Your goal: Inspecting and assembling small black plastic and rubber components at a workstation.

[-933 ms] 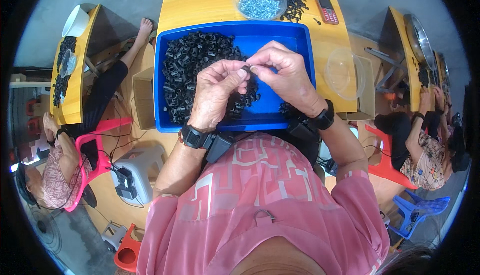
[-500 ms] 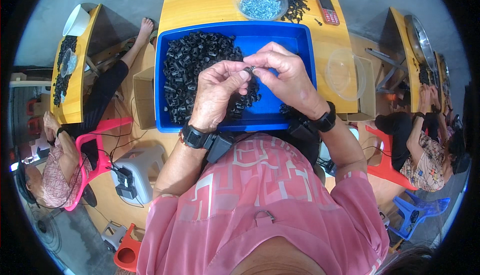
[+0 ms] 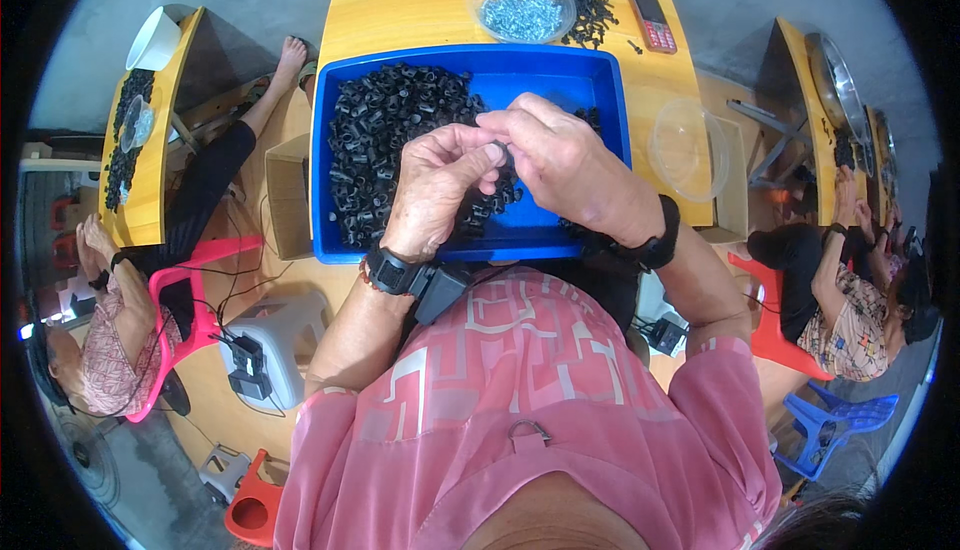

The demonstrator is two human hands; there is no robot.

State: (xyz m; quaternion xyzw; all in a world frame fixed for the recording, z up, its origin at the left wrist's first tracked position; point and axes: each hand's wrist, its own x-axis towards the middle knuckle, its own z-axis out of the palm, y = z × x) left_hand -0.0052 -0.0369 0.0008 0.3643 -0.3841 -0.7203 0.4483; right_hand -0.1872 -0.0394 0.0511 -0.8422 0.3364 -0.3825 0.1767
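Black part in pinched grip of left hand — right hand arched alongside, its grip unclear

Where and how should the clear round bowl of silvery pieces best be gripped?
Probably pinch the bowl by its left rim, coming from the left. Its round rim is exposed there over the yellow tabletop, while loose black pieces crowd its right side and the blue tray lies close to its near side.
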